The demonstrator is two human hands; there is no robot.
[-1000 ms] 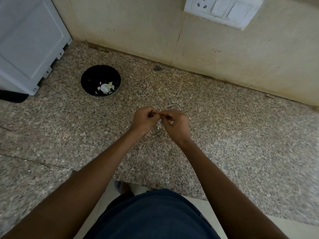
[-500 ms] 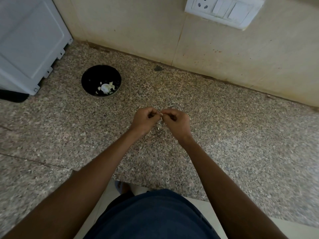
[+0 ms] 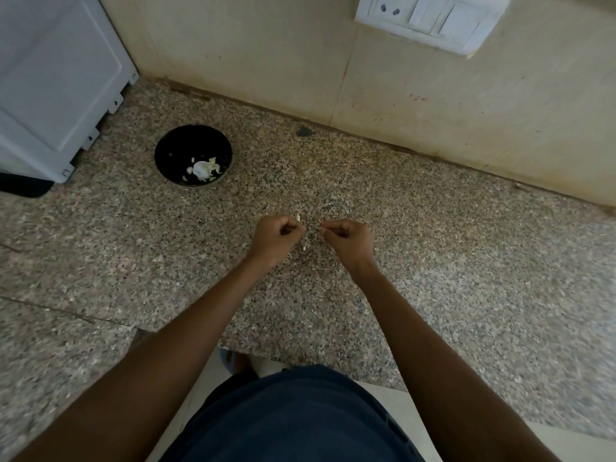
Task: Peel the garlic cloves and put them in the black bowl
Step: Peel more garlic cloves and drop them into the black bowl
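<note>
- the person stands at the granite counter [image 3: 433,261], both forearms reaching out over it, and the work sits right in the middle of the slab.
- left hand [image 3: 278,236] is curled tight, fingertips pinched; a pale sliver pokes out at its far edge, most likely the garlic clove [image 3: 299,217], though it is too small to tell clove from skin.
- right hand [image 3: 346,238] is curled the same way, thumb and fingers nipped together just beside the left, a small gap between the two; what it pinches cannot be made out, possibly a strip of skin.
- a light fleck, probably a skin scrap [image 3: 304,248], lies on the counter just near the gap between the hands.
- over to the far left sits the black bowl [image 3: 166,151], well apart from the hands, close to the white appliance [image 3: 60,78].
- inside the bowl lies a small heap of white garlic pieces [image 3: 202,168], so some of the job looks banked already; whether every piece there is fully peeled cannot be told.
- judgement: this is mid-peel on one clove, with the drop into the bowl not yet made.
- no pile of unpeeled cloves shows anywhere on the counter, so how many are left cannot be said.
- on the far wall a switch plate [image 3: 433,18] hangs above, out of play.
</note>
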